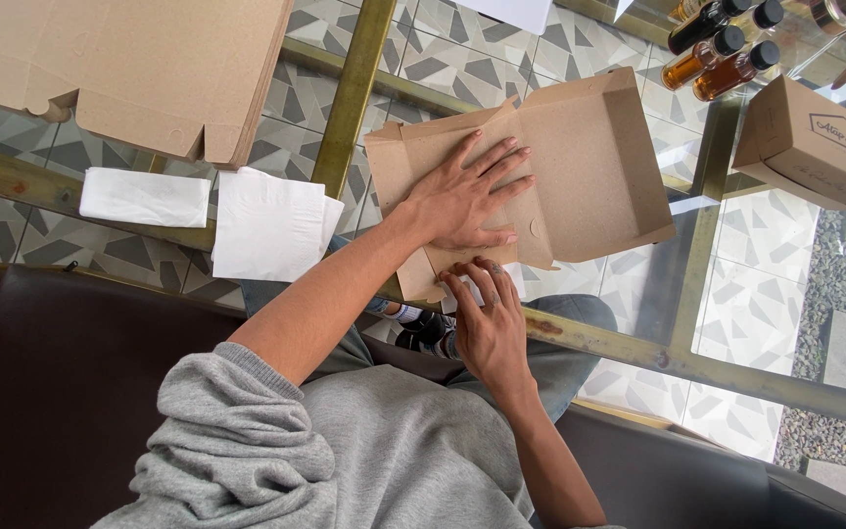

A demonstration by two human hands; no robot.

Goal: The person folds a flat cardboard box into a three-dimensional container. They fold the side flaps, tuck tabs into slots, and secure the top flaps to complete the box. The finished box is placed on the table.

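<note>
A brown cardboard box [580, 167] lies half folded on the glass table [736, 294] in front of the person — 1 end already has raised walls, the other end is flat, plain and unprinted. The left hand [467, 196] lies flat on the flat part, fingers spread, gripping nothing. The right hand [487, 323] pinches the near edge flap with its fingertips. White napkins [266, 225] lie to the left, near a stack of flat boxes [149, 69].
</note>
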